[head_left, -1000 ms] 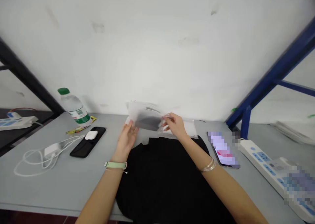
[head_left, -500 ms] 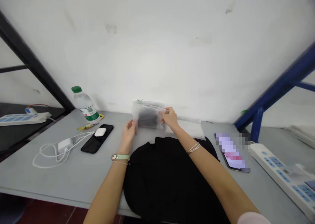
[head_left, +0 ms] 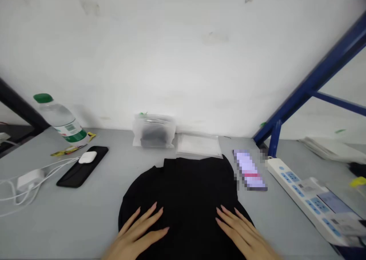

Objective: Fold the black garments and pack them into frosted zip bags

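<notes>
A black cloth item (head_left: 188, 191), perhaps a garment, lies spread on the grey table and runs off the bottom of the view. On its left side my left hand (head_left: 137, 233) rests flat with fingers spread. My right hand (head_left: 243, 233) lies flat on the cloth's right side, fingers stretched out too. Neither hand holds anything. Beyond the cloth, a frosted zip bag (head_left: 154, 132) with something dark inside leans upright against the wall. Beside it to the right, a flat clear bag with white contents (head_left: 198, 145) lies at the cloth's far edge.
At left are a water bottle (head_left: 64, 122), a black phone (head_left: 77, 174) with a white earphone case (head_left: 87, 157), and a charger with white cables (head_left: 30, 180). To the right lie a lit phone (head_left: 250, 170) and a power strip (head_left: 303, 199). A blue metal frame (head_left: 309, 81) rises behind.
Both hands have left the frosted bag, which now stands by the wall, and have come back onto the black cloth. The view has turned to the right.
</notes>
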Available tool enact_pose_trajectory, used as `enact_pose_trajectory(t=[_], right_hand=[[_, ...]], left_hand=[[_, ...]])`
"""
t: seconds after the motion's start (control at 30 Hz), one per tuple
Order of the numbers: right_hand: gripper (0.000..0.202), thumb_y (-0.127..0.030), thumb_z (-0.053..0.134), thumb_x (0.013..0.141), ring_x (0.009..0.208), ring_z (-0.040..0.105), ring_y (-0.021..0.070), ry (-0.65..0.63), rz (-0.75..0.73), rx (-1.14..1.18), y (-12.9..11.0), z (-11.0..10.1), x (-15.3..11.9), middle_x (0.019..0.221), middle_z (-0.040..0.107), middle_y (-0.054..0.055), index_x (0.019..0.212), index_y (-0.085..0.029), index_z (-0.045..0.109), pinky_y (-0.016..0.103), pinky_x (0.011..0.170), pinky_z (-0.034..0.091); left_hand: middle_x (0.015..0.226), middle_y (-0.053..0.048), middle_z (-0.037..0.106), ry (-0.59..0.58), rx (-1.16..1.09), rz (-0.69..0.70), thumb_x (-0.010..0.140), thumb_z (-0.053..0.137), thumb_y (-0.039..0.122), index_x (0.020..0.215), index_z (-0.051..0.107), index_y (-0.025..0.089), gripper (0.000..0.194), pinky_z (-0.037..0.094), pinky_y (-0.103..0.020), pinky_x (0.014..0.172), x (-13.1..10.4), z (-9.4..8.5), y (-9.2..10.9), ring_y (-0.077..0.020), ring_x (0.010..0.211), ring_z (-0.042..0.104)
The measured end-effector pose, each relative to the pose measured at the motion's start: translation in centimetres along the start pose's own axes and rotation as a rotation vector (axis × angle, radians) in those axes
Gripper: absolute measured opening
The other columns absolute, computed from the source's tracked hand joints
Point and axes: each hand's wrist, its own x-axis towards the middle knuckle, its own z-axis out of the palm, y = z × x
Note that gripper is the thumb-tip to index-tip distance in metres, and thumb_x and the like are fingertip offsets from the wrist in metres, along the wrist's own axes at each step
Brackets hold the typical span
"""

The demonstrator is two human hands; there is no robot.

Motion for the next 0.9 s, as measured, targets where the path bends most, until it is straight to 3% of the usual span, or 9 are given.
enact_pose_trajectory(t=[0.17, 0.33, 0.5, 0.63, 0.8, 0.9], right_hand=[[0.082, -0.032, 0.078, 0.077, 0.138, 0.038, 0.0382, -0.053, 0.034, -0.072, 1.7, 1.1, -2.6, 0.15, 0.04, 0.001, 0.146, -0.045, 0.035, 0.059, 0.115, 0.03], [0.071, -0.012, 0.067, 0.079, 0.13, 0.051, 0.0324, 0.087, 0.04, -0.079, 0.5, 0.4, -3.4, 0.143, 0.05, 0.0, 0.139, -0.046, 0.049, 0.052, 0.115, 0.037], [0.069, -0.01, 0.066, 0.074, 0.126, 0.057, 0.0293, 0.141, -0.129, -0.291, 0.4, -0.2, -3.1, 0.14, 0.057, 0.003, 0.139, -0.031, 0.056, 0.045, 0.112, 0.043], [0.055, -0.008, 0.059, 0.074, 0.12, 0.062, 0.0264, 0.251, -0.218, -0.362, 1.3, 0.5, -3.2, 0.131, 0.065, 0.005, 0.127, -0.024, 0.062, 0.041, 0.108, 0.048], [0.016, -0.025, 0.056, 0.09, 0.101, 0.072, 0.0247, 0.582, 0.079, -0.209, 2.9, 2.1, -2.9, 0.103, 0.076, 0.006, 0.103, -0.024, 0.065, 0.032, 0.081, 0.061], [0.02, -0.037, 0.052, 0.096, 0.077, 0.073, 0.0207, 0.672, 0.246, -0.092, 3.4, 2.7, -1.6, 0.089, 0.074, 0.006, 0.104, -0.022, 0.061, 0.027, 0.066, 0.06]], left_hand=[[0.147, 0.003, 0.047, 0.027, 0.125, 0.059, 0.081, 0.072, 0.028, 0.144, 0.037, 0.05, 0.076, 0.044, -0.055, 0.106, 0.0, 0.3, -0.8, -0.0334, 0.134, 0.047], [0.144, 0.002, 0.05, 0.071, 0.192, 0.077, 0.084, 0.066, 0.029, 0.144, 0.04, 0.048, 0.068, 0.046, -0.051, 0.105, -0.6, -0.3, 0.0, -0.0305, 0.132, 0.05], [0.139, 0.002, 0.058, 0.119, 0.274, 0.134, 0.09, 0.059, 0.025, 0.14, 0.05, 0.041, 0.054, 0.049, -0.046, 0.102, -0.9, -0.5, -0.3, -0.0256, 0.13, 0.053], [0.13, 0.002, 0.067, 0.186, 0.248, 0.086, 0.092, 0.058, 0.028, 0.128, 0.062, 0.037, 0.038, 0.053, -0.042, 0.1, -0.9, -1.0, -0.3, -0.0237, 0.123, 0.06], [0.109, 0.001, 0.076, 0.365, 0.134, -0.079, 0.094, 0.055, 0.04, 0.102, 0.074, 0.031, 0.022, 0.061, -0.028, 0.083, 0.4, -1.4, -0.4, -0.02, 0.101, 0.071], [0.082, 0.0, 0.076, 0.546, 0.144, -0.125, 0.092, 0.052, 0.057, 0.084, 0.074, 0.027, 0.037, 0.06, -0.025, 0.069, 2.0, -1.2, -1.2, -0.0185, 0.077, 0.07]])
